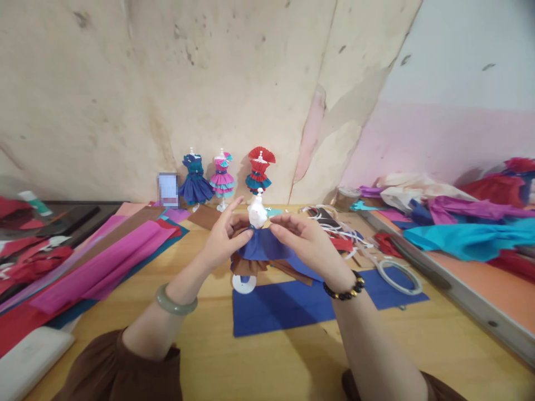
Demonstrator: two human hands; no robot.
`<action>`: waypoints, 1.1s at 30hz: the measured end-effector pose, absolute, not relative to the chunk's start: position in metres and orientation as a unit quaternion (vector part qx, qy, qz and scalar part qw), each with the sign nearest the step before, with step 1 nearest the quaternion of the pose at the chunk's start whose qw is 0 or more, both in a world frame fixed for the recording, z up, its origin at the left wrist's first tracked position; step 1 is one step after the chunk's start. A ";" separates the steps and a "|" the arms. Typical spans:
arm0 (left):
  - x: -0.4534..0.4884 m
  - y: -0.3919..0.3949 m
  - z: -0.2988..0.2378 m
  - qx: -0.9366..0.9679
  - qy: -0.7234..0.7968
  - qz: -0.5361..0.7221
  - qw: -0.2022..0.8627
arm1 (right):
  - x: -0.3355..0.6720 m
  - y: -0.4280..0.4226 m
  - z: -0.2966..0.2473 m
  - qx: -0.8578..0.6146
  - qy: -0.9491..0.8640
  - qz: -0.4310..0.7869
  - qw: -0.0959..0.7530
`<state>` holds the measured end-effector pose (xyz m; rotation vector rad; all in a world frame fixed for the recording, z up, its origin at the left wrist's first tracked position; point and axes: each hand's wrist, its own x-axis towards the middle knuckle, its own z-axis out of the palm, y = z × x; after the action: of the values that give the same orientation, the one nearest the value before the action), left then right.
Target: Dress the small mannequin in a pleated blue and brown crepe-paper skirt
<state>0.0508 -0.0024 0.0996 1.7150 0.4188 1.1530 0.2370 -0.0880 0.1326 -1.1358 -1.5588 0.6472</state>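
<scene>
Brown sleeve (134,365) lower left; at centre, left hand (222,236), index raised, and right hand (309,239) pinch the blue skirt (264,248); uneven tugging could tip the white mannequin (257,213).

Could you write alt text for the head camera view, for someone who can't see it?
A person's left hand and right hand are at the waist of a small white dress form wearing a blue and brown skirt, on a wooden table. Three more dressed forms stand behind it, near a stained wall.
</scene>
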 end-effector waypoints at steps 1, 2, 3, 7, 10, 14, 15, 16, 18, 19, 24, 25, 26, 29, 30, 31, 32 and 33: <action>0.050 -0.002 0.099 0.711 0.179 0.470 0.491 | 0.236 -0.088 0.133 -0.470 -0.659 0.268 0.523; 0.049 -0.002 0.099 0.714 0.184 0.466 0.489 | 0.235 -0.089 0.133 -0.467 -0.663 0.265 0.522; 0.048 -0.002 0.099 0.717 0.185 0.463 0.487 | 0.234 -0.089 0.133 -0.464 -0.665 0.265 0.522; 0.045 -0.002 0.100 0.721 0.191 0.454 0.488 | 0.230 -0.087 0.131 -0.477 -0.675 0.262 0.498; 0.041 -0.001 0.100 0.729 0.197 0.438 0.487 | 0.229 -0.084 0.126 -0.494 -0.688 0.240 0.474; 0.037 0.000 0.101 0.749 0.184 0.432 0.468 | 0.226 -0.079 0.120 -0.485 -0.699 0.208 0.482; 0.037 0.000 0.101 0.754 0.181 0.431 0.462 | 0.225 -0.079 0.119 -0.484 -0.699 0.205 0.485; 0.037 -0.001 0.100 0.757 0.179 0.430 0.458 | 0.224 -0.078 0.118 -0.484 -0.697 0.205 0.488; 0.037 -0.001 0.100 0.758 0.174 0.427 0.462 | 0.224 -0.078 0.118 -0.485 -0.694 0.211 0.488; 0.038 -0.002 0.100 0.754 0.169 0.427 0.469 | 0.224 -0.079 0.118 -0.487 -0.692 0.213 0.489; 0.040 -0.001 0.098 0.743 0.153 0.436 0.484 | 0.225 -0.084 0.123 -0.495 -0.696 0.201 0.480; 0.040 -0.001 0.098 0.744 0.152 0.435 0.484 | 0.225 -0.085 0.124 -0.497 -0.697 0.198 0.477; 0.039 -0.001 0.098 0.746 0.151 0.433 0.483 | 0.225 -0.086 0.124 -0.500 -0.697 0.194 0.476; 0.039 0.000 0.098 0.750 0.147 0.432 0.479 | 0.223 -0.085 0.122 -0.507 -0.691 0.180 0.483; 0.039 0.000 0.099 0.750 0.146 0.434 0.478 | 0.222 -0.084 0.120 -0.505 -0.689 0.178 0.489; 0.039 0.000 0.099 0.748 0.146 0.438 0.477 | 0.221 -0.083 0.119 -0.501 -0.686 0.179 0.495; 0.038 0.001 0.099 0.744 0.147 0.443 0.478 | 0.220 -0.082 0.117 -0.496 -0.684 0.185 0.501; 0.038 0.001 0.099 0.740 0.147 0.447 0.480 | 0.219 -0.081 0.116 -0.491 -0.682 0.193 0.507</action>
<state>0.0384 0.0007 0.0989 1.8056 0.3595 1.0903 0.2190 -0.0814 0.1161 -1.1830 -1.6444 0.4654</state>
